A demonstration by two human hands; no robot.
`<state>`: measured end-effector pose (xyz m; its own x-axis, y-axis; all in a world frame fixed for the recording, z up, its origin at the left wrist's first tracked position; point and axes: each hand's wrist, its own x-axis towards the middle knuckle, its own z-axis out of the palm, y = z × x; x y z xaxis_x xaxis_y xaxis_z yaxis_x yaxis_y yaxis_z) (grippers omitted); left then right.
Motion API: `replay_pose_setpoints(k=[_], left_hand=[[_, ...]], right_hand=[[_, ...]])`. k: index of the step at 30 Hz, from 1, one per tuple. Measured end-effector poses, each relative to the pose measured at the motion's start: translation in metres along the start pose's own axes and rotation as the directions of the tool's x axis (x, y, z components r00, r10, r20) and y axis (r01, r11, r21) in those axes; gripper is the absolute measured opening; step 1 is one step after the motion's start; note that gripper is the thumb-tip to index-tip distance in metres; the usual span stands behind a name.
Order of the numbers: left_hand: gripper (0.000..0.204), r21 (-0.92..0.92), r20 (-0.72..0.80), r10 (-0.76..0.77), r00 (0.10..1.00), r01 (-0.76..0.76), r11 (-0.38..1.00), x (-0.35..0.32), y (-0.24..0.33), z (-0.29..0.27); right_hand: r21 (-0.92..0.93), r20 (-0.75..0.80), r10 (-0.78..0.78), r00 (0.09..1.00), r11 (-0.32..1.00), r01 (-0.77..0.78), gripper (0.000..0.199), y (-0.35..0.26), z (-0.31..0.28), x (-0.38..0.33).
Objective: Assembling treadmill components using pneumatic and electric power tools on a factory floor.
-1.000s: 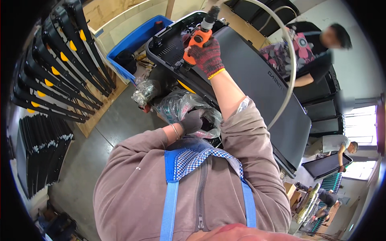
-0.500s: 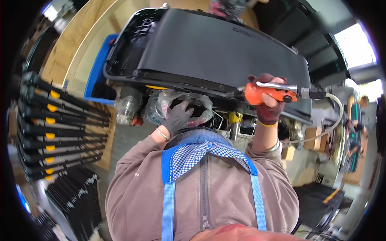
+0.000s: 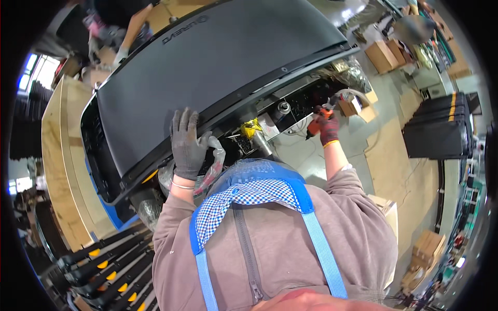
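A long dark grey belt in a black frame (image 3: pixel 223 52), looking like a treadmill deck, lies slanted in front of me. My left hand (image 3: pixel 188 147), in a grey glove, rests with its fingers stretched out at the belt's near edge. Under its wrist sits a clear plastic bag (image 3: pixel 213 160). My right hand (image 3: pixel 328 128), gloved in dark and red, is closed around an orange air screwdriver (image 3: pixel 314 127), low and away from the frame at the right. A pale hose (image 3: pixel 358 96) shows next to the tool. The tool's tip is hard to make out.
Below the frame's near edge are a metal cylinder with yellow wrapping (image 3: pixel 252 129) and a black tray of small parts (image 3: pixel 306 101). Cardboard boxes (image 3: pixel 383 56) stand at the far right. A gloved hand of another person (image 3: pixel 120 55) touches the far side. Black folded frames (image 3: pixel 111 269) stack at lower left.
My left hand has come out of the plastic bag onto the belt's edge. My right hand has lowered the air screwdriver away from the frame to the right. The view has turned.
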<state>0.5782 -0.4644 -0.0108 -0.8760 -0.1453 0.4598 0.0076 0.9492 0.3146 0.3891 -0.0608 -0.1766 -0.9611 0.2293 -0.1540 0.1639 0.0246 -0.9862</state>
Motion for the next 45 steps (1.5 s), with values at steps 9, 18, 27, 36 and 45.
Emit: replay_pose_setpoints(k=[9,18,27,36,45], left_hand=[[0.084,0.372,0.31,0.005,0.951,-0.126,0.919,0.02,0.006,0.019],[0.077,0.425,0.271,0.047,0.962,-0.163,0.89,0.015,0.0,0.027],[0.077,0.457,0.229,0.075,0.971,-0.176,0.872,0.011,-0.003,0.033],[0.091,0.503,0.317,-0.006,0.948,-0.163,0.849,0.01,0.001,0.042],[0.083,0.61,0.159,-0.037,0.987,-0.068,0.79,-0.022,-0.002,0.064]], right_hand=[[-0.491,0.095,0.188,0.978,0.863,-0.118,0.044,0.053,0.011,-0.032],[-0.779,0.085,0.316,0.945,0.613,-0.134,0.049,0.011,0.014,-0.046],[-0.893,0.24,0.61,0.755,0.444,-0.075,0.055,0.13,-0.073,-0.129],[-0.9,0.152,0.63,0.761,0.407,-0.157,0.053,0.173,-0.185,-0.201],[-0.647,0.06,0.493,0.868,0.681,-0.342,0.047,0.145,-0.289,-0.271]])
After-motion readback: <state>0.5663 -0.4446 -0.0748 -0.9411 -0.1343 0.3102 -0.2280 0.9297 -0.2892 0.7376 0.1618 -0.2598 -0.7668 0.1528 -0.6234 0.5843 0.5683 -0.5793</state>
